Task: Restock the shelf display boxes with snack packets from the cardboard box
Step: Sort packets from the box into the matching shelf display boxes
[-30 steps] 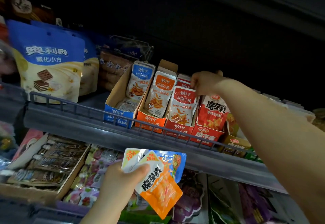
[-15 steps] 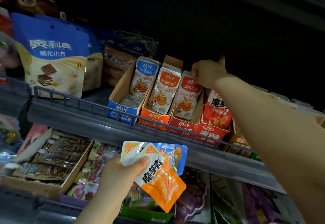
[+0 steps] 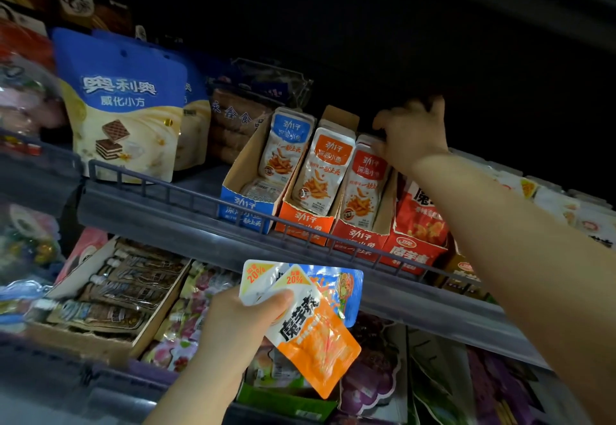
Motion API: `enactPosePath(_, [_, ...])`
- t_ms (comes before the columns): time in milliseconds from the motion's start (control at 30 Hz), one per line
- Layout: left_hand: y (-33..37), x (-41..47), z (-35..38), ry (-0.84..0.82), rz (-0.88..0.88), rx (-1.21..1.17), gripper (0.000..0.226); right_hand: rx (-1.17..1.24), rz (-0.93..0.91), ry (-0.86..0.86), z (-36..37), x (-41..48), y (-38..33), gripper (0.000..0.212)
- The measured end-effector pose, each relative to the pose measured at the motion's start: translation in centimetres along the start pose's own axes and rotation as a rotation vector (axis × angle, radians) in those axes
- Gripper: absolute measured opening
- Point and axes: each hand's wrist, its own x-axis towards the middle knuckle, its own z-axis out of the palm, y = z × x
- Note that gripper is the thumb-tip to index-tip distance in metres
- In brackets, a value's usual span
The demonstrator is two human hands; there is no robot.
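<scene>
Up behind the red display box (image 3: 358, 236), the right hand (image 3: 413, 134) has loosened from a moment ago's fist. Its fingers splay over the red packets (image 3: 365, 187) right beneath, pinching or just touching, can't tell. Lower down, the left hand (image 3: 233, 324) still clamps the orange packet (image 3: 320, 348) and blue packet (image 3: 346, 288) under its thumb.

We see a blue display box (image 3: 245, 206), an orange display box (image 3: 305, 223), a red display box (image 3: 358, 238); our snack packet (image 3: 316, 341) is white and orange.
</scene>
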Motion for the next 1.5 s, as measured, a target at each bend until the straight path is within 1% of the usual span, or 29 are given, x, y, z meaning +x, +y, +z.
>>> enactPosePath(67, [0.1, -0.1, 0.1, -0.009, -0.004, 0.000, 0.019, 0.076, -0.044, 0.071, -1.0, -1.0, -0.3, 0.031])
enactPosePath(133, [0.1, -0.1, 0.1, -0.011, -0.015, -0.018, 0.015, 0.200, -0.137, 0.173, -1.8, -2.5, -0.8, 0.028])
enactPosePath(167, [0.2, -0.1, 0.1, -0.012, -0.017, -0.031, 0.013, 0.315, -0.177, 0.194, -2.1, -3.5, -1.2, 0.026])
enactPosePath(200, [0.3, -0.3, 0.1, -0.012, -0.014, -0.047, 0.012, 0.456, -0.209, 0.169, -2.6, -4.7, -1.7, 0.024])
enactPosePath(233, [0.4, -0.4, 0.1, -0.013, -0.009, -0.066, 0.011, 0.598, -0.242, 0.094, -2.9, -6.0, -2.2, 0.023])
enactPosePath(300, [0.8, -0.9, 0.2, -0.019, -0.001, -0.093, 0.011, 0.804, -0.326, -0.151, -3.4, -8.5, -3.2, 0.025])
enactPosePath(367, [1.1, -1.4, 0.1, -0.023, 0.000, -0.100, 0.011, 0.889, -0.385, -0.395, -3.1, -10.8, -4.2, 0.033])
enactPosePath(433, [1.4, -1.9, 0.1, -0.037, -0.002, -0.101, 0.011, 0.938, -0.392, -0.507, -2.5, -12.4, -4.9, 0.038])
enactPosePath(500, [1.7, -2.4, 0.1, -0.052, -0.002, -0.087, 0.011, 1.012, -0.340, -0.550, -2.1, -13.5, -5.2, 0.038])
enactPosePath(533, [1.7, -2.6, 0.1, -0.057, -0.001, -0.077, 0.011, 1.045, -0.308, -0.564, -2.0, -13.8, -5.2, 0.034])
enactPosePath(600, [1.7, -3.0, 0.2, -0.068, -0.001, -0.056, 0.010, 1.059, -0.267, -0.602, -2.0, -14.3, -5.0, 0.028])
enactPosePath(633, [1.7, -3.1, 0.3, -0.079, 0.000, -0.050, 0.009, 1.050, -0.260, -0.619, -2.2, -14.5, -5.0, 0.030])
enactPosePath(700, [1.7, -3.4, 0.3, -0.115, -0.001, -0.056, 0.006, 1.060, -0.256, -0.616, -2.4, -14.8, -4.7, 0.030])
enactPosePath(733, [1.7, -3.5, 0.3, -0.145, -0.004, -0.078, 0.005, 1.095, -0.246, -0.609, -2.5, -14.9, -4.4, 0.025])
enactPosePath(767, [1.8, -3.6, 0.3, -0.178, -0.006, -0.118, 0.008, 1.132, -0.222, -0.602, -2.6, -15.0, -4.0, 0.021])
enactPosePath(833, [2.0, -3.8, 0.5, -0.243, -0.002, -0.211, 0.023, 1.223, -0.153, -0.598, -2.6, -15.4, -3.2, 0.024])
enactPosePath(900, [2.2, -3.8, 1.0, -0.283, 0.016, -0.272, 0.032, 1.369, -0.063, -0.593, -2.4, -16.0, -2.5, 0.008])
enactPosePath(933, [2.1, -3.9, 1.4, -0.305, 0.025, -0.266, 0.034, 1.427, -0.006, -0.569, -2.0, -16.3, -2.1, 0.008])
enactPosePath(967, [2.1, -4.1, 2.0, -0.324, 0.025, -0.237, 0.031, 1.481, 0.054, -0.531, -1.7, -16.6, -1.8, 0.011])
enactPosePath(1033, [1.4, -4.8, 3.3, -0.359, -0.015, -0.184, 0.014, 1.593, 0.171, -0.459, -1.5, -17.2, -1.1, 0.014])
enactPosePath(1067, [1.0, -5.3, 4.0, -0.379, -0.050, -0.178, 0.010, 1.622, 0.197, -0.437, -1.3, -17.6, -0.6, 0.012])
enactPosePath(1133, [0.1, -6.0, 5.3, -0.405, -0.096, -0.188, 0.014, 1.593, 0.222, -0.425, -1.0, -18.3, 0.3, 0.013])
enactPosePath(1233, [-0.8, -6.3, 6.9, -0.377, -0.070, -0.165, 0.012, 1.464, 0.256, -0.409, -0.5, -19.3, 1.8, 0.012])
enactPosePath(1300, [-1.3, -6.3, 7.8, -0.329, -0.055, -0.159, 0.009, 1.379, 0.291, -0.378, -0.3, -19.9, 3.0, 0.021])
enactPosePath(1400, [-1.7, -6.5, 9.1, -0.255, -0.043, -0.134, 0.005, 1.379, 0.360, -0.367, 0.1, -20.9, 4.6, 0.037])
enactPosePath(1433, [-1.9, -6.6, 9.4, -0.238, -0.030, -0.123, 0.006, 1.377, 0.380, -0.378, 0.1, -21.2, 5.0, 0.036])
enactPosePath(1500, [-2.3, -6.6, 9.9, -0.219, -0.011, -0.113, 0.008, 1.395, 0.422, -0.408, 0.5, -21.8, 5.6, 0.026])
